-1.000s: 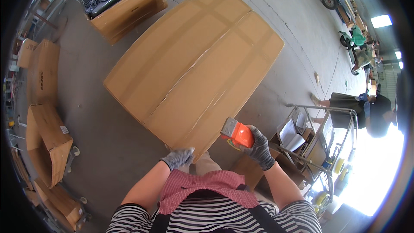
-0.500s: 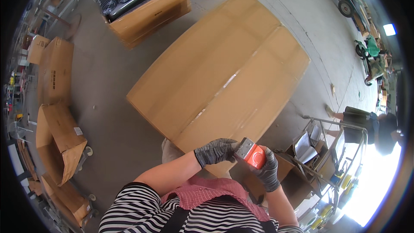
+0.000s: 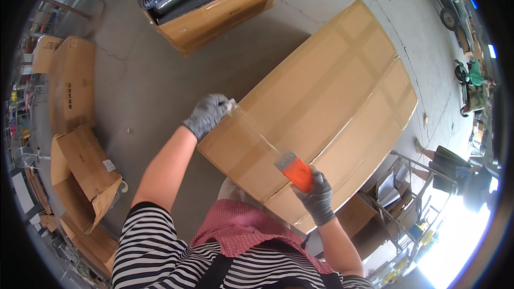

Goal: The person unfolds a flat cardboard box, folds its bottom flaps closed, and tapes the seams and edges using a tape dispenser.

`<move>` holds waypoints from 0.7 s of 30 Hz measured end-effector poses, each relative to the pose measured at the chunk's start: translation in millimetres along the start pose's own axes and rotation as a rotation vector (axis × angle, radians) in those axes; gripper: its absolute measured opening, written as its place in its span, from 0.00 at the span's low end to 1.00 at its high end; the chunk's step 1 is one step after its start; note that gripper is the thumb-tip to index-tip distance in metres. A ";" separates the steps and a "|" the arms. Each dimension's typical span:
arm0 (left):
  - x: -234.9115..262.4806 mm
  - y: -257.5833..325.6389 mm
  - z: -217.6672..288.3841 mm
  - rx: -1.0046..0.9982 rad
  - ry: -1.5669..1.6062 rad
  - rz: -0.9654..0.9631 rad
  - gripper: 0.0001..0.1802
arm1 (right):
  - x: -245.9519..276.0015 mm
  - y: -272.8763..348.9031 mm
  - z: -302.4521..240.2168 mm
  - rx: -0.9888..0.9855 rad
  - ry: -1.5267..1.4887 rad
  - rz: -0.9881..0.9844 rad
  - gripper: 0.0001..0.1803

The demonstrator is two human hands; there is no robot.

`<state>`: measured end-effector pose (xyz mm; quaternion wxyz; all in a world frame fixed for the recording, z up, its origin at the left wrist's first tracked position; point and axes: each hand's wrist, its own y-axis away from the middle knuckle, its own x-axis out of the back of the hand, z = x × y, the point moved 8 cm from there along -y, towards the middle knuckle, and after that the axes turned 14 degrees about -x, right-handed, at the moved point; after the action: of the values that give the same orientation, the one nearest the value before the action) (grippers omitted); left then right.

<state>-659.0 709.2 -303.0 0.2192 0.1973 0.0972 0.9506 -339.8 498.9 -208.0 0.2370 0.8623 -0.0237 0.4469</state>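
A large closed cardboard box [image 3: 321, 96] lies in front of me, with clear tape along its top seam. My right hand [image 3: 317, 198], in a grey glove, is closed round an orange tape dispenser [image 3: 297, 174] above the box's near part. From the dispenser a strip of clear tape [image 3: 256, 128] stretches up and left to my left hand [image 3: 208, 113]. That hand, gloved too, pinches the tape's free end by the box's left edge. Whether the strip touches the cardboard along its length, I cannot tell.
An open carton [image 3: 225, 13] of black rolls stands at the far left. More cardboard boxes [image 3: 72, 85] line the left side, one open box [image 3: 88, 174] among them. On the right is a metal cart [image 3: 399, 198] with cartons; a person [image 3: 460, 174] is beyond it.
My hands were together at the dispenser; now they are apart. The left has moved left and away from me, drawing out tape. In view, the box has shifted right.
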 end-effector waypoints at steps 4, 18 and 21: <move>-0.8 -52.1 -40.9 0.143 -0.321 -0.096 0.09 | -16.3 -34.2 -40.0 0.012 0.071 0.059 0.38; -89.0 -41.9 -7.7 0.122 -0.746 0.192 0.35 | -24.2 -42.3 2.8 0.007 0.118 -0.121 0.37; -99.2 -49.8 8.3 0.132 -0.762 0.193 0.37 | 1.2 -6.3 90.0 0.050 0.091 -0.053 0.36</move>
<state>-554.8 708.9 -342.1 0.1360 0.5578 0.0510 0.8172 -269.2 466.0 -253.4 0.2280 0.8472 0.0212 0.4794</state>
